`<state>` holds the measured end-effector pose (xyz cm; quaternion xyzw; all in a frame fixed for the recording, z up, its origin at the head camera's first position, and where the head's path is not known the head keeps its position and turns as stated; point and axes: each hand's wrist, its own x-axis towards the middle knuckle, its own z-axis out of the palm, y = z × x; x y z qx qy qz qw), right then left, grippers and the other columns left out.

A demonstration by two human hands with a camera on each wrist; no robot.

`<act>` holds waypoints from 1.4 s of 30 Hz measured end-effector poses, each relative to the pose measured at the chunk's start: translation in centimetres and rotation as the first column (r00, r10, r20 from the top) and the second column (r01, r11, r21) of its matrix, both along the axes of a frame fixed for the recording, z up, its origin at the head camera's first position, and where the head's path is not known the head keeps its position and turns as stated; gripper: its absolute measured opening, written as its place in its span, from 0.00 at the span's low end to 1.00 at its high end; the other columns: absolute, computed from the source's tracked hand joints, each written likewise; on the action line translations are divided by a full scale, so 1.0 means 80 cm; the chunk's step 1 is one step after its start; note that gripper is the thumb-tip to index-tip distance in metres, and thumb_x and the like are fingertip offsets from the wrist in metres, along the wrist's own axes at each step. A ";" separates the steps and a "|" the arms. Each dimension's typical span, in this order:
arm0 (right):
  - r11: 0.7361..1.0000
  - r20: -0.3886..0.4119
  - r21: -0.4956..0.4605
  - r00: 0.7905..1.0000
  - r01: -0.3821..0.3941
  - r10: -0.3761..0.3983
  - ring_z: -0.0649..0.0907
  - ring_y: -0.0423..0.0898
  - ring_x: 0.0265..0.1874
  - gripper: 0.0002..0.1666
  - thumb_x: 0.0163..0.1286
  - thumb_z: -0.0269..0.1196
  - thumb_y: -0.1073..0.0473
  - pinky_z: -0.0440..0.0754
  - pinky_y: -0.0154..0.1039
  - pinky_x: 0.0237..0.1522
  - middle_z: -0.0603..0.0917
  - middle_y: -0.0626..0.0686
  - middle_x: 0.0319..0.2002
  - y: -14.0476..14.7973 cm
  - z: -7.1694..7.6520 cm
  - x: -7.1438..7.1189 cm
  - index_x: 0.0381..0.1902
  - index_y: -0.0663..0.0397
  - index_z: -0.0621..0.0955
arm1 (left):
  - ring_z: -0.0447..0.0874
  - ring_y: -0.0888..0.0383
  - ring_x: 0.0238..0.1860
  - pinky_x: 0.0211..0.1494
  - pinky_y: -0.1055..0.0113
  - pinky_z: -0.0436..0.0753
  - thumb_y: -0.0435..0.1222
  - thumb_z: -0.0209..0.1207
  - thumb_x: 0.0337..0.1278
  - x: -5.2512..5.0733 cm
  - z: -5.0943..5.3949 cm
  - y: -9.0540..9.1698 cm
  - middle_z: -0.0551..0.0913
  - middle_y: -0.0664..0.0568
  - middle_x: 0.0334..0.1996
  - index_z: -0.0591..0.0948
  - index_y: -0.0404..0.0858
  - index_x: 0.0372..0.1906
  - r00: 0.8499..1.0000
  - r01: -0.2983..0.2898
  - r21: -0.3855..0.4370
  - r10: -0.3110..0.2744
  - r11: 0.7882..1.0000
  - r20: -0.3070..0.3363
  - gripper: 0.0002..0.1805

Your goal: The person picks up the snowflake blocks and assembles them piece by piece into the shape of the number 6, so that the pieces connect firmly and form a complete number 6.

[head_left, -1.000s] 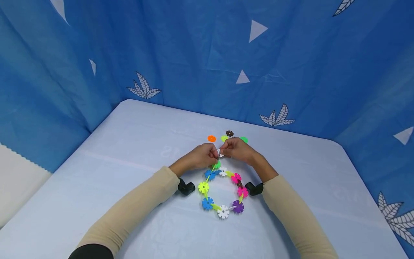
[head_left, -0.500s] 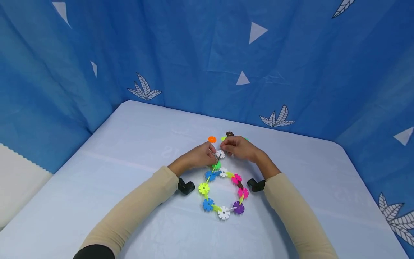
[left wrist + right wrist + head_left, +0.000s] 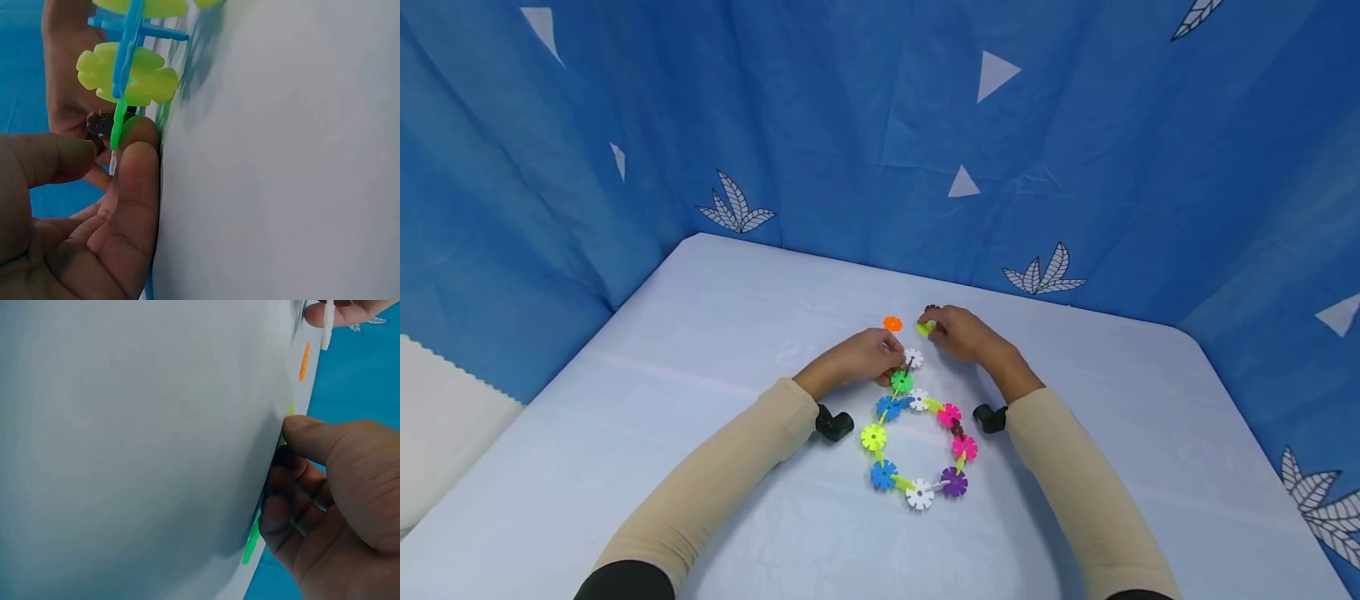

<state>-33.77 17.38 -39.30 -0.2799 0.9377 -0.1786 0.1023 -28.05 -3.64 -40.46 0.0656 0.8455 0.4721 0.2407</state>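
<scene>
A chain of flower-shaped interlocking discs point(image 3: 873, 437) lies on the table, its colourful discs forming a ring with a short tail at the far side. On that tail are a green disc point(image 3: 902, 382), a brown one and a white disc point(image 3: 913, 358). My left hand point(image 3: 861, 357) loosely holds the tail, thumb on one side and curled fingers on the other point(image 3: 119, 206). Beyond it, my right hand point(image 3: 962, 335) is at the loose discs, thumb touching a yellow disc point(image 3: 923, 329). A gap shows between that thumb and the fingers point(image 3: 281, 515), which partly hide the things beneath.
A loose orange disc point(image 3: 892, 323) lies left of the yellow one. A brown disc point(image 3: 932, 308) peeks out behind my right hand. In the right wrist view, a loose green disc point(image 3: 251, 540) shows beside the fingers. A blue curtain point(image 3: 865, 125) hangs behind the table.
My right hand has let go of the white disc on the chain's tail and moved away to the loose discs at the back. My left hand stays by the tail.
</scene>
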 end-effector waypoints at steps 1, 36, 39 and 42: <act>1.000 0.016 -0.007 1.000 0.003 -0.003 0.77 0.52 0.39 0.18 0.74 0.62 0.66 0.78 0.46 0.49 0.81 0.58 0.42 0.001 0.000 0.001 0.60 0.58 0.80 | 0.85 0.56 0.32 0.44 0.63 0.82 0.41 0.58 0.73 -0.001 -0.001 0.000 0.85 0.49 0.36 0.79 0.36 0.52 1.000 0.001 -0.008 -0.001 1.000 0.001 0.13; 0.984 0.113 -0.177 0.992 -0.037 0.058 0.77 0.47 0.32 0.06 0.69 0.68 0.67 0.77 0.40 0.38 0.80 0.49 0.30 0.008 0.008 0.035 0.40 0.55 0.81 | 0.78 0.56 0.34 0.44 0.65 0.77 0.33 0.64 0.67 -0.011 -0.003 -0.003 0.81 0.50 0.31 0.82 0.34 0.52 0.980 0.132 -0.009 -0.132 0.991 -0.148 0.12; 0.984 0.096 -0.172 0.993 -0.054 0.072 0.76 0.46 0.31 0.05 0.69 0.68 0.66 0.76 0.40 0.36 0.80 0.49 0.29 0.008 0.007 0.035 0.39 0.54 0.81 | 0.78 0.56 0.35 0.45 0.65 0.78 0.32 0.63 0.67 -0.010 -0.004 -0.002 0.82 0.51 0.32 0.82 0.34 0.52 0.978 0.134 -0.019 -0.135 0.991 -0.162 0.11; 0.983 0.078 -0.171 0.994 -0.067 0.081 0.76 0.45 0.31 0.04 0.68 0.68 0.66 0.76 0.39 0.35 0.80 0.48 0.29 0.008 0.007 0.035 0.38 0.55 0.83 | 0.78 0.56 0.35 0.46 0.65 0.78 0.33 0.64 0.67 -0.009 -0.005 -0.002 0.83 0.51 0.32 0.82 0.35 0.52 0.976 0.134 -0.024 -0.136 0.991 -0.168 0.12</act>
